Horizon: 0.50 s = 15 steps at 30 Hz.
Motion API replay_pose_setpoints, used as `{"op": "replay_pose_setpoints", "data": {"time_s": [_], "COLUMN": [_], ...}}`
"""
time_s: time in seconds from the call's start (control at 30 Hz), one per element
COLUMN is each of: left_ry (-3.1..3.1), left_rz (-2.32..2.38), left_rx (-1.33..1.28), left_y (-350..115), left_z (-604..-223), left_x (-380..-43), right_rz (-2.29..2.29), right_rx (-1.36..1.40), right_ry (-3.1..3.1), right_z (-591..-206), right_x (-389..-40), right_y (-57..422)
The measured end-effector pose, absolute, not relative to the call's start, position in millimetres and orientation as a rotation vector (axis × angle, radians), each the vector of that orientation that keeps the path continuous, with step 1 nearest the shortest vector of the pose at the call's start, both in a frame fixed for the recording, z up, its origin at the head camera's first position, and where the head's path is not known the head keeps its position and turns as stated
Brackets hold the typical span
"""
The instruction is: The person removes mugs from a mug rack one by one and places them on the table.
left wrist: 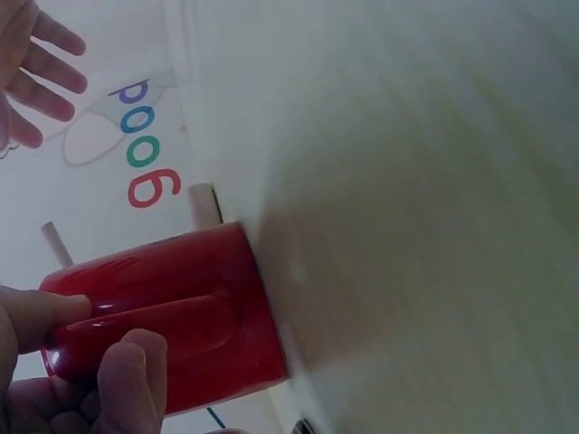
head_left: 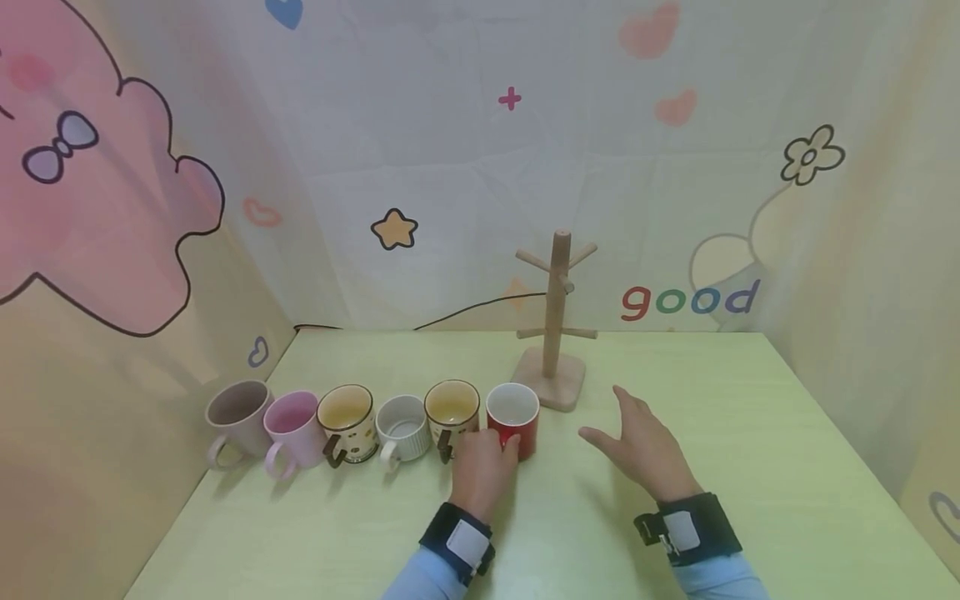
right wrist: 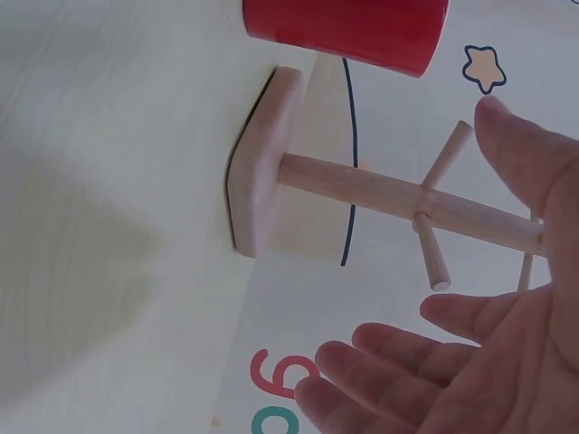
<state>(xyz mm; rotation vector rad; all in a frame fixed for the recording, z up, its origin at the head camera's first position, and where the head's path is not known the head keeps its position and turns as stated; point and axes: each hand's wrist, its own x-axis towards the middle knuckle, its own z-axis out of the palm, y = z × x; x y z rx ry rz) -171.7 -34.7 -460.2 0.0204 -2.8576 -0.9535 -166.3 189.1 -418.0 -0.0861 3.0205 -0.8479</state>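
A red mug (head_left: 527,435) with a white inside stands upright at the right end of a row of mugs. My left hand (head_left: 483,473) pinches its handle (left wrist: 185,327) between thumb and fingers, as the left wrist view shows close up. To the right, my right hand (head_left: 647,446) hovers over the table, fingers spread and holding nothing. Behind the mug is a wooden mug tree (head_left: 555,312) with several bare pegs. In the right wrist view its post (right wrist: 362,194) lies beyond my right hand's thumb and fingers.
Left of the red mug stand a yellow patterned mug (head_left: 452,404), a white ribbed mug (head_left: 402,427), a second yellow mug (head_left: 347,417), a pink mug (head_left: 294,429) and a greyish mug (head_left: 242,415). A printed curtain (head_left: 450,150) hangs behind the pale green table (head_left: 780,467).
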Motion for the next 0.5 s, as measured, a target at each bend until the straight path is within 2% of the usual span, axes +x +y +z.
{"op": "replay_pose_setpoints", "data": {"time_s": [0.5], "left_ry": [-2.913], "left_rz": [-0.859], "left_rx": [0.023], "left_y": [-33.1], "left_z": [-457.1], "left_x": [-171.8], "right_rz": [-0.853], "right_rx": [-0.106], "right_ry": [3.023], "right_z": [-417.2], "right_x": [-163.4], "right_y": [188.8]}}
